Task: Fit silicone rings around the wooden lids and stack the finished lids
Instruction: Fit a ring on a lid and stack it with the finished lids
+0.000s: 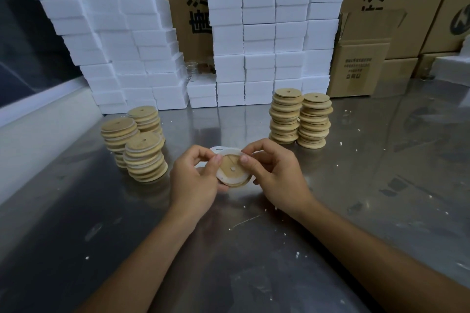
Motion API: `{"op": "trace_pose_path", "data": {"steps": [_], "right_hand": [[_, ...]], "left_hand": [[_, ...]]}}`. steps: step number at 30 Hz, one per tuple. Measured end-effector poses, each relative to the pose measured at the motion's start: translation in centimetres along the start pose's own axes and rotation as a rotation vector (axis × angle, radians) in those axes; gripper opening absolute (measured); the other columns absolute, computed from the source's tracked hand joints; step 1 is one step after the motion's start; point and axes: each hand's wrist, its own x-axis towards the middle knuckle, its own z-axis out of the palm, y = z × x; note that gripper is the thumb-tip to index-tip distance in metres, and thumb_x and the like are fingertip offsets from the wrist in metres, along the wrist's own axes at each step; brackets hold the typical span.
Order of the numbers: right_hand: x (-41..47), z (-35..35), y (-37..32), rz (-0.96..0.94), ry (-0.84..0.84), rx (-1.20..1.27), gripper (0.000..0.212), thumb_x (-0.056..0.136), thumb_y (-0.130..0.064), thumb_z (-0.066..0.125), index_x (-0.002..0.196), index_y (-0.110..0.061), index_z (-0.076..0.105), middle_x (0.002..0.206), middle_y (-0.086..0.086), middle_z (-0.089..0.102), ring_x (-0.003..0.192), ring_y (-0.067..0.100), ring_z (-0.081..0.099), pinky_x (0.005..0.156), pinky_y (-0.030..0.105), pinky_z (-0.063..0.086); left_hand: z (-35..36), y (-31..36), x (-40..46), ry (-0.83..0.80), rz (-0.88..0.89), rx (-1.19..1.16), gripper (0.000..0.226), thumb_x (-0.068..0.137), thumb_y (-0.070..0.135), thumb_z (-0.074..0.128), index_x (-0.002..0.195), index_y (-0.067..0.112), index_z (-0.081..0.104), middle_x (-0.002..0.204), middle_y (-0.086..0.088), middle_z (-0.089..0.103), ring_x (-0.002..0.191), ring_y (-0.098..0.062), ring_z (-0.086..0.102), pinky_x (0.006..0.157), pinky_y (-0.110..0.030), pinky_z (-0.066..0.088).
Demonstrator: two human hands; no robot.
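Both hands work over the grey reflective steel tabletop (254,249), close to the body, centre of view. The round pale wooden lid with a small centre hole (232,168) is held just above the table, tilted toward the camera. A white translucent silicone ring (230,154) lies around its upper and left rim; lower right edge of the wood appears bare, so seating looks partial.

Left hand (194,180): fingers curled under and round the lid's left side, thumb pressing ring onto the face. Right hand (273,173): thumb and forefinger pinching ring at the lid's top edge, other fingers curled behind.

Judgement on doing this step well: keep the left thumb pinning the seated part so it cannot creep off, then walk the right pinch clockwise round the rim, stretching only slightly. Overstretch likely makes the ring snap off the opposite side. Check for twists before letting go.

Left of the hands: three leaning stacks of wooden lids showing white rings (142,145), probably finished; topmost piles tilt, so add gently. Right: two straighter stacks of bare wooden lids (300,117), probably stock.

Behind: white foam blocks (267,33), brown printed cardboard boxes (361,58). White crumbs scattered on table.
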Motion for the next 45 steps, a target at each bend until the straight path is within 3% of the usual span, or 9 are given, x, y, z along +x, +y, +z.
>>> {"op": "trace_pose_path", "data": {"steps": [7,13,23,27,33,40,45], "right_hand": [[0.1,-0.1,0.0,0.049,0.035,-0.028,0.007,0.094,-0.017,0.067,0.091,-0.011,0.067,0.084,0.005,0.074,0.077,0.022,0.072,0.065,0.041,0.062],[0.2,-0.1,0.1,0.129,0.007,0.022,0.007,0.093,-0.015,0.068,0.090,-0.009,0.067,0.082,0.004,0.074,0.075,0.014,0.073,0.065,0.029,0.060],[0.4,-0.3,0.0,0.202,0.018,0.055,0.008,0.092,-0.010,0.067,0.090,-0.002,0.067,0.080,0.013,0.075,0.073,0.015,0.072,0.063,0.027,0.059],[0.3,-0.3,-0.3,0.215,-0.003,0.081,0.007,0.091,-0.004,0.068,0.084,-0.004,0.067,0.075,0.008,0.074,0.069,0.010,0.071,0.059,0.021,0.055],[0.5,-1.1,-0.6,0.261,-0.036,0.124,0.008,0.089,0.002,0.068,0.087,0.009,0.066,0.089,0.025,0.073,0.073,0.017,0.072,0.063,0.027,0.061],[0.6,-1.6,-0.4,0.312,-0.066,0.154,0.011,0.086,0.000,0.072,0.089,0.011,0.069,0.082,0.017,0.074,0.068,0.013,0.072,0.063,0.020,0.057],[0.7,-2.0,-0.2,0.329,-0.097,0.148,0.014,0.085,0.001,0.072,0.094,0.012,0.069,0.085,0.018,0.074,0.070,0.015,0.069,0.072,0.024,0.060]], "left_hand": [[-0.1,-0.2,-0.1,-0.003,0.098,0.050,0.023,0.089,0.011,0.067,0.072,0.025,0.060,0.074,0.002,0.069,0.069,-0.023,0.072,0.058,-0.052,0.060],[-0.3,-0.3,0.1,-0.010,0.042,0.002,0.024,0.087,0.005,0.068,0.070,0.020,0.062,0.073,-0.009,0.071,0.067,-0.024,0.072,0.055,-0.048,0.060],[-0.2,-0.3,0.0,-0.016,-0.032,-0.026,0.027,0.087,0.004,0.068,0.067,0.021,0.065,0.068,0.001,0.071,0.068,-0.018,0.072,0.059,-0.049,0.061],[-0.3,-0.2,-0.1,-0.017,-0.036,-0.020,0.027,0.087,0.003,0.068,0.065,0.019,0.064,0.068,-0.001,0.071,0.069,-0.020,0.072,0.060,-0.046,0.061],[-0.8,0.2,0.1,-0.125,-0.099,-0.143,0.016,0.088,-0.002,0.065,0.074,0.003,0.061,0.067,-0.001,0.072,0.068,-0.016,0.073,0.056,-0.031,0.059],[-1.4,0.2,0.4,-0.164,-0.208,-0.228,0.019,0.087,-0.003,0.065,0.070,0.003,0.061,0.075,-0.007,0.073,0.078,-0.027,0.074,0.061,-0.034,0.060],[-1.9,0.0,0.8,-0.197,-0.219,-0.204,0.015,0.086,-0.007,0.064,0.073,0.000,0.063,0.075,-0.009,0.074,0.079,-0.026,0.074,0.062,-0.028,0.059]]}}
